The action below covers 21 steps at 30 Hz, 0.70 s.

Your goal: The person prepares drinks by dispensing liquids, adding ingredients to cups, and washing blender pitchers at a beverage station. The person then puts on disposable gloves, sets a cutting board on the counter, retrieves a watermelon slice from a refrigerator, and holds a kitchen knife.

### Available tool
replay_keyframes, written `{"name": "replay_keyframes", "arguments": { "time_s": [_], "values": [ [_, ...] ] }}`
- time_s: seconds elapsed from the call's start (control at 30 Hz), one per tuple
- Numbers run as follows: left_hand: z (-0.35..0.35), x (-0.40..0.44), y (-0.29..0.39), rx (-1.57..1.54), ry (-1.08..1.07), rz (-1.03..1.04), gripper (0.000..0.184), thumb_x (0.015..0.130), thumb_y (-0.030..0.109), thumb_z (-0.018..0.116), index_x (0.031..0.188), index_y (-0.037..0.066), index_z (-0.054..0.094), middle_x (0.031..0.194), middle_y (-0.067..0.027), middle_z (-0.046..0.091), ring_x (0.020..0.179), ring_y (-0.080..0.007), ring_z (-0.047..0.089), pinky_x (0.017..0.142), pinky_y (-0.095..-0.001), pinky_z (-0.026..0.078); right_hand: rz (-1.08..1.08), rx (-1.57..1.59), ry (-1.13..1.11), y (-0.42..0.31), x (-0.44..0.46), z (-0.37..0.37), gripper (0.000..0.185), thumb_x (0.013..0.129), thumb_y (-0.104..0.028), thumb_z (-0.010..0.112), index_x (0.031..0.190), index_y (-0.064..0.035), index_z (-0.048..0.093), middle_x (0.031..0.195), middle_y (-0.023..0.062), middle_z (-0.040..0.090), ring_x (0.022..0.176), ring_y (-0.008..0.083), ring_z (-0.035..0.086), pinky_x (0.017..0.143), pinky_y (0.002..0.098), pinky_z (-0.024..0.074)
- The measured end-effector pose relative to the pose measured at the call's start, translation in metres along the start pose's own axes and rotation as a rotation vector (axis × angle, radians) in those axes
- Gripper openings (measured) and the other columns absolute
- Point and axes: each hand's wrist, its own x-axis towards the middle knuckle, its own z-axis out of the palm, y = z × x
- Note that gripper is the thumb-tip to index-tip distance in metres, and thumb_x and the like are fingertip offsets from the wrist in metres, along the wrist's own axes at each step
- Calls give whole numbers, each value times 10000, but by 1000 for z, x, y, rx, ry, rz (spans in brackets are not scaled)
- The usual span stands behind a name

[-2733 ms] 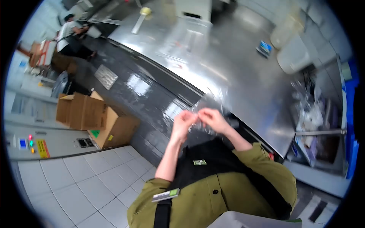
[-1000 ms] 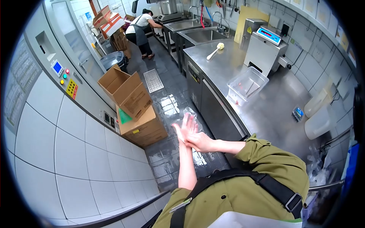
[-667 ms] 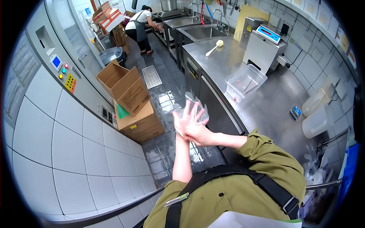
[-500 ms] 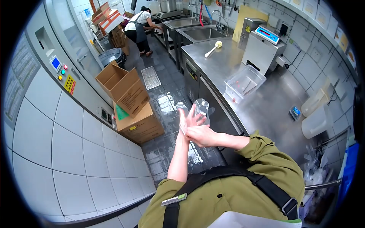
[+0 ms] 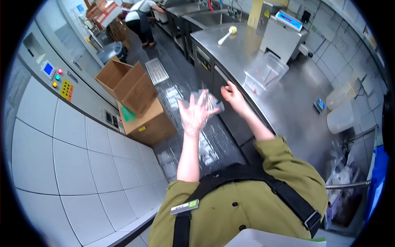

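My left hand (image 5: 193, 117) has its fingers spread and is inside a thin clear plastic glove (image 5: 190, 123). Loose, crumpled clear film (image 5: 213, 103) stands out around the fingertips on its right side. My right hand (image 5: 234, 99) is bare and apart from the left one, near the front edge of the steel counter (image 5: 288, 111). Its fingers are loosely bent, and I see nothing held in them. Both hands are in the air over the dark floor.
On the counter are a clear plastic tub (image 5: 266, 72), a white-handled brush (image 5: 227, 35), a steel machine with a blue display (image 5: 288, 21) and white jugs (image 5: 341, 117). Cardboard boxes (image 5: 148, 123) stand at left. Another person (image 5: 140, 18) bends by the sinks at the back.
My right hand has let go at the left wrist and moved right, toward the counter. The left hand's fingers have spread inside the glove. The view has shifted slightly.
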Motion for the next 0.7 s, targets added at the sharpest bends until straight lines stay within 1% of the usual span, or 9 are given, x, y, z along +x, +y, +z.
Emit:
{"name": "replay_keyframes", "arguments": {
  "time_s": [0.07,0.13,0.2,0.33,0.4,0.43,0.5,0.6,0.7],
  "values": [
    [18,-10,-2,-21,-11,-33,669,785,661,258,1321,277,147,1365,-177,187,1226,-409,214,842,-739,141,615,388,-467,-26,8,7,452,814,-311,569,1134,-6,474,993,50,533,864,134,520,750,268,426],
    [23,-18,9,-106,-58,-50,684,788,660,251,1333,262,136,1375,-183,159,1239,-400,198,836,-743,143,441,356,-406,-3,17,32,183,807,-158,566,910,-9,592,778,-7,562,647,81,530,501,199,399],
    [30,-34,20,27,-71,2,706,788,634,313,1348,263,95,1390,-165,133,1253,-400,160,868,-729,93,276,243,-309,-1,24,36,125,786,-88,559,884,-16,588,686,-32,538,504,42,450,399,190,324],
    [45,-50,51,77,-62,104,728,766,600,424,1344,295,104,1391,-130,165,1238,-396,191,880,-718,96,224,240,-128,4,44,18,151,808,-157,566,882,-26,585,716,19,558,466,27,393,401,165,316],
    [40,-40,57,83,-18,93,715,768,587,434,1339,267,149,1389,-130,176,1243,-400,174,885,-714,94,293,76,-308,-14,31,42,500,817,-480,488,996,-15,536,817,65,590,603,73,502,509,221,410],
    [37,-31,57,86,5,72,709,768,581,439,1337,253,171,1387,-130,181,1246,-402,165,887,-712,93,498,229,-360,-15,31,56,541,814,-514,459,1081,-46,506,881,78,588,676,110,532,551,256,427],
    [30,-21,65,64,33,64,681,769,603,412,1313,245,212,1387,-140,169,1239,-423,173,885,-715,99,419,267,-593,12,38,77,446,806,-393,519,1113,-70,518,889,67,595,680,145,549,587,283,449],
    [26,4,67,97,49,53,687,771,592,420,1311,216,221,1399,-145,116,1256,-446,78,889,-714,82,-84,211,-209,29,65,100,178,813,-166,563,845,0,619,710,25,595,599,53,478,534,207,395],
    [12,50,73,54,39,-11,713,766,592,434,1331,239,179,1416,-132,30,1247,-472,49,897,-702,90,69,296,-158,44,101,91,169,825,-146,554,834,16,601,661,-2,580,606,60,484,554,208,403]
  ]
}}
